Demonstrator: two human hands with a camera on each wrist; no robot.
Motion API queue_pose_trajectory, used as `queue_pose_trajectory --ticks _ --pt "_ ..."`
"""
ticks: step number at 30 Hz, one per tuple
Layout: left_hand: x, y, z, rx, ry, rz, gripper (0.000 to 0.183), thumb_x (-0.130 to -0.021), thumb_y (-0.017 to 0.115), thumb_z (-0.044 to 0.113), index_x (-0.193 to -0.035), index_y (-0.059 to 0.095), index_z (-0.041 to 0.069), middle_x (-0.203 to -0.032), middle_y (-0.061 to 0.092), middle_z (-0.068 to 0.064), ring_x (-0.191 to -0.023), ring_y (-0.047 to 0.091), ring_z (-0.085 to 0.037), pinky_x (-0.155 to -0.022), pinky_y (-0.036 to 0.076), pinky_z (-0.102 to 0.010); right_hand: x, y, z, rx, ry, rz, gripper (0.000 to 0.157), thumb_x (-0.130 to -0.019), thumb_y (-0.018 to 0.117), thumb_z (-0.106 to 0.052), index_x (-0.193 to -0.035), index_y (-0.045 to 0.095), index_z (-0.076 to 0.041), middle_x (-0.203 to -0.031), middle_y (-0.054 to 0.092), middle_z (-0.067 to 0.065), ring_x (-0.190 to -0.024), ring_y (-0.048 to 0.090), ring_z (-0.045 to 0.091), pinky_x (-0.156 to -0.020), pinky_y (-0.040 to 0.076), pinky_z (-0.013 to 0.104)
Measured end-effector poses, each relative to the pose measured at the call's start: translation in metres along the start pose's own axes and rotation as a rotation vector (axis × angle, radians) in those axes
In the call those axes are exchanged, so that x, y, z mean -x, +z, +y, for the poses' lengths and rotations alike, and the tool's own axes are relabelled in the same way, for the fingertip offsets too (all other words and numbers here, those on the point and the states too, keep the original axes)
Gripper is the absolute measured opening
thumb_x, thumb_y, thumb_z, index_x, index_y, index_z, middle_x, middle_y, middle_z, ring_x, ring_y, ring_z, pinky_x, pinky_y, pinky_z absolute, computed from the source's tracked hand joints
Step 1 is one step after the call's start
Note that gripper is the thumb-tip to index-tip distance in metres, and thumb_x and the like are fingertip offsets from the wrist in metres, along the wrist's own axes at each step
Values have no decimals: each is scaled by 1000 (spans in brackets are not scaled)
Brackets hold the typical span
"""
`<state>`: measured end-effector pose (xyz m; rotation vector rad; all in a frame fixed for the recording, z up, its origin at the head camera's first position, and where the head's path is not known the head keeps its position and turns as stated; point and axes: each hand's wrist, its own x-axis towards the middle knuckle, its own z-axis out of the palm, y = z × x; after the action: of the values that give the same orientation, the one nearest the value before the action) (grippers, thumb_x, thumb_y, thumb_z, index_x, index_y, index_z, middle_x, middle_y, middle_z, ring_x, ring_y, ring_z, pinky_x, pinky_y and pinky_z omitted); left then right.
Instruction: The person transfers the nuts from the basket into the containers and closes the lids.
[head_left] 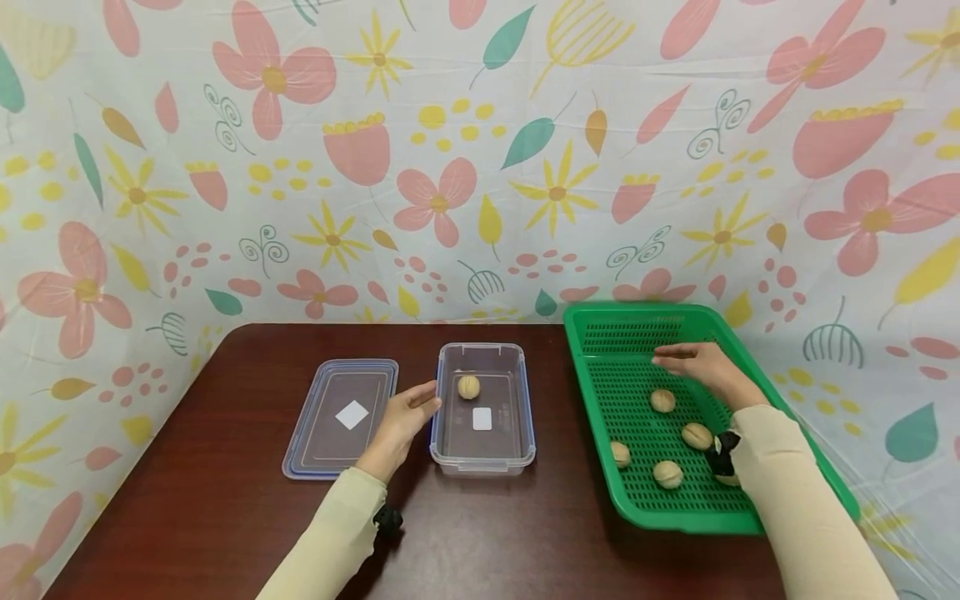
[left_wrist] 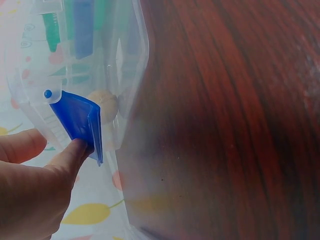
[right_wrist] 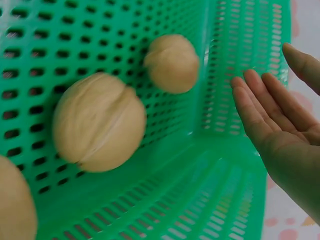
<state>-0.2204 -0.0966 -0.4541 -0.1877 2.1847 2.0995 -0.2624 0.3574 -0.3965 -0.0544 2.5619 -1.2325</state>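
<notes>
A clear plastic food container (head_left: 482,460) with a blue-edged rim stands mid-table, and one walnut (head_left: 468,387) lies inside. My left hand (head_left: 401,425) is at the container's left side; in the left wrist view, a fingertip touches its hanging blue side clip (left_wrist: 80,120), with another finger spread away. My right hand (head_left: 708,371) hovers over the back right of a green basket (head_left: 592,417), fingers extended and nothing held. Several walnuts lie in the basket, among them one walnut (head_left: 662,401) near the hand and a larger-looking walnut (right_wrist: 100,122) in the right wrist view.
The container's flat lid (head_left: 341,450) with blue edging and a white label lies left of the container, beside my left hand. A floral cloth (head_left: 480,200) hangs along the back and sides of the dark wooden table (head_left: 217,442).
</notes>
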Motion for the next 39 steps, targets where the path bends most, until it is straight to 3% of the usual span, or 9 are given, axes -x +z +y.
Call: queue_pose_trajectory --ticks 7,13,25,39 --pt "1 -1 1 -7 -19 -6 41 -85 56 5 -125 49 1 -125 50 -17 -114 47 -28 -99 34 -41 -2 0 23 -36 71 -60 66 -87 52 -38 -135 30 2 -137 27 26 -120 36 39 -97 33 48" --pt "0 -1 0 -13 -22 -9 40 -85 55 5 -125 48 0 -124 50 -17 -114 47 -28 -99 34 -41 -3 4 36 -67 106 -109 63 -87 54 -32 -133 32 6 -134 34 25 -117 41 34 -96 37 43" --pt "1 -1 2 -15 -15 -5 40 -85 56 5 -124 49 0 -124 50 -18 -113 47 -28 -98 34 -41 -6 6 41 12 125 -155 65 -84 59 -34 -132 36 3 -134 35 24 -119 37 37 -94 38 43" --pt "2 -1 4 -22 -13 -15 41 -86 55 6 -125 47 -1 -125 48 -19 -115 45 -29 -99 33 -41 -5 6 43 -43 131 -157 59 -83 60 -31 -128 43 4 -131 39 22 -116 43 33 -93 40 40"
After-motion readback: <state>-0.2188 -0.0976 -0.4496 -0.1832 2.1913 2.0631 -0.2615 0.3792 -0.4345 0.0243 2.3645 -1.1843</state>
